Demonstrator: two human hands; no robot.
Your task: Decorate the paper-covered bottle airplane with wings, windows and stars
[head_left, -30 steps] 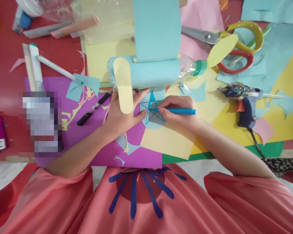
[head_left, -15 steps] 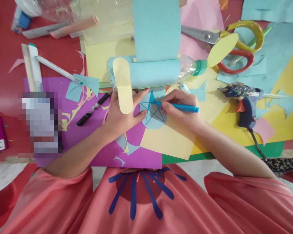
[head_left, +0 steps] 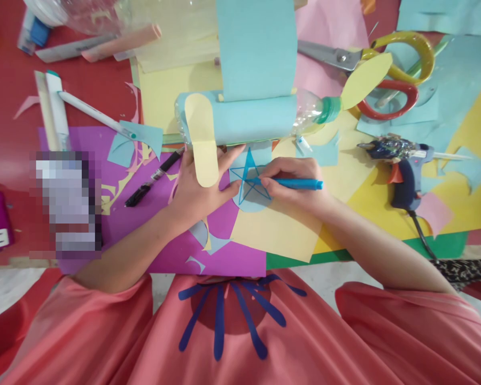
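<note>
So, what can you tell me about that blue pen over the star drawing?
The blue pen is slim and looks plastic. It lies almost level, tip pointing left onto the star drawn on light-blue paper. The right hand pinches it near the tip; its back end sticks out to the right.

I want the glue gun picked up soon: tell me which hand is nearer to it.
Right. The right hand, gripping a blue pen, sits left of the glue gun, apart from it; the left hand lies farther left, pressing the star paper.
</note>
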